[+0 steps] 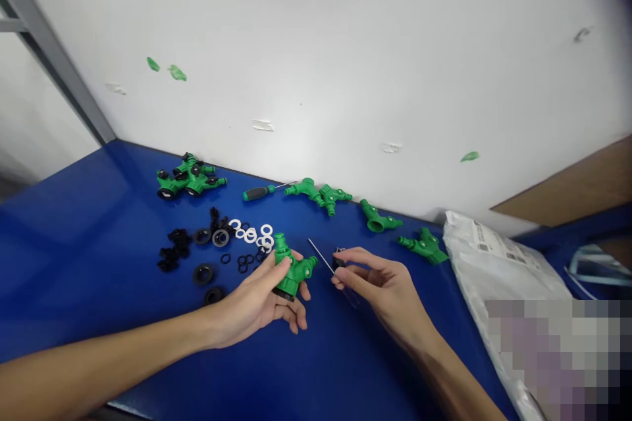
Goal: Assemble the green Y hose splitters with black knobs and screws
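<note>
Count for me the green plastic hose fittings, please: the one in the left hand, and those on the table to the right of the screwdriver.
Green hose fitting in the left hand: 1
Green hose fittings on the blue table, right of the screwdriver: 4
Total: 5

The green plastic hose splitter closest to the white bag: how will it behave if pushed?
This green plastic hose splitter is probably light and stiff, being moulded plastic. Its branches would likely stop it rolling, though it may tip when pushed.
</note>
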Motion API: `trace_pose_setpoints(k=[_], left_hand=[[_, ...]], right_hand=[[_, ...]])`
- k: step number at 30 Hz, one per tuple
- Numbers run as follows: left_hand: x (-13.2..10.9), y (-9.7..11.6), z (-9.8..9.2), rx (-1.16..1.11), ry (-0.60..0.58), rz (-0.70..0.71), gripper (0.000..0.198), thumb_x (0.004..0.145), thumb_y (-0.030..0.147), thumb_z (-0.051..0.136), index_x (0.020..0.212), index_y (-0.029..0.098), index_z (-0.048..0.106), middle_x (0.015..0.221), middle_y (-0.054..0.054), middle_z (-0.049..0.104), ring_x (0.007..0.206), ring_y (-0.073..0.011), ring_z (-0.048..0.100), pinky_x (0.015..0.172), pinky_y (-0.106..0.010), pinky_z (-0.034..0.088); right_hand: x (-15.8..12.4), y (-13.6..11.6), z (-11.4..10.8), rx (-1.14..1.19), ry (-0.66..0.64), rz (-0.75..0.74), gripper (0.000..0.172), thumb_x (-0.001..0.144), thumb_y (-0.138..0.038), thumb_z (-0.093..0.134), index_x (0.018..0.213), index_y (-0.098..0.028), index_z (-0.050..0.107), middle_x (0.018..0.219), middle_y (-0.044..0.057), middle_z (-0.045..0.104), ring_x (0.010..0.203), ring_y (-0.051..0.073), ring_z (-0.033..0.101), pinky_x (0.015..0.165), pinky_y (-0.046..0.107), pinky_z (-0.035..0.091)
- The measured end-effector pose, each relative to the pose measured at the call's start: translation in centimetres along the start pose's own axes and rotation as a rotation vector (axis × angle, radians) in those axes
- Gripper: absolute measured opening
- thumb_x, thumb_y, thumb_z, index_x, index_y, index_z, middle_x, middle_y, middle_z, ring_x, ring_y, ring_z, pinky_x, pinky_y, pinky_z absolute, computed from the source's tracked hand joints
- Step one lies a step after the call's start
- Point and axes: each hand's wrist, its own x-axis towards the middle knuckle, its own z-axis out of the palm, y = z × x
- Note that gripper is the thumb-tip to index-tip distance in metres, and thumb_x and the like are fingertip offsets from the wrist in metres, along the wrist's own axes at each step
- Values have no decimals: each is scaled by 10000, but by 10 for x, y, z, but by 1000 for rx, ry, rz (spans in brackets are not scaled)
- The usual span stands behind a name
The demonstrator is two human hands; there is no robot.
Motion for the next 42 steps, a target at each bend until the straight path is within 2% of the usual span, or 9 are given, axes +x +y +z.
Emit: trace_pose_setpoints(k=[8,12,16,19,22,28,33,38,42], left_hand=[[-5,-8,6,191,55,49,516,856,526,686,1226,223,495,1128,-98,677,998,-254,719,959,-455,523],[-8,-11,6,271,51,88,487,878,448,692,1286,267,498,1186,-77,646,1065,-246,688,946,-433,554],[-10,-14,6,321,77,119,618,906,410,666,1450,305,393,1384,-107,567,1092,-248,672,928,-415,567],[-10,-15,6,335,72,119,667,923,401,643,1508,281,346,1452,-132,529,1074,-250,681,939,-419,560],[-10,-14,5,381,56,129,568,965,402,575,1489,259,406,1436,-122,560,1107,-248,666,973,-415,540],[-11,-8,7,517,34,200,385,986,362,543,1345,232,588,1459,-101,557,1140,-242,647,978,-365,532],[-12,-9,7,540,39,233,378,981,345,555,1337,227,597,1382,-103,625,1159,-254,640,983,-362,530],[-12,-9,8,533,27,232,330,976,337,564,1274,220,644,1294,-93,680,1147,-249,645,979,-354,528],[-12,-8,9,492,15,195,321,970,358,569,1233,200,666,1196,-100,711,992,-226,699,886,-343,564]], right_hand=[[-14,-7,22,40,-67,-139,181,800,-358,783,944,-255,817,835,50,787,755,190,728,710,308,614],[-21,-8,32,102,-57,-207,108,806,-319,787,902,-288,825,906,50,774,818,191,740,738,302,639],[-25,-9,37,138,-99,-209,143,831,-330,766,960,-304,820,917,50,715,643,140,705,584,264,647],[-26,-8,37,89,-84,-242,162,842,-301,756,993,-320,813,903,49,720,657,143,704,579,254,643],[-26,-7,37,30,-29,-287,191,840,-239,755,994,-337,811,904,46,738,739,159,720,614,240,635],[-25,-3,36,68,-44,-233,136,841,-280,756,960,-294,820,830,43,728,668,152,704,606,273,634],[-26,-3,37,92,-74,-200,91,838,-282,757,886,-245,825,698,27,676,624,145,667,595,282,621],[-26,-4,36,97,-96,-199,86,848,-282,745,830,-247,822,759,37,680,624,137,665,571,264,616],[-26,-3,34,60,-86,-264,77,845,-276,753,876,-278,823,827,44,719,743,170,715,645,278,627]])
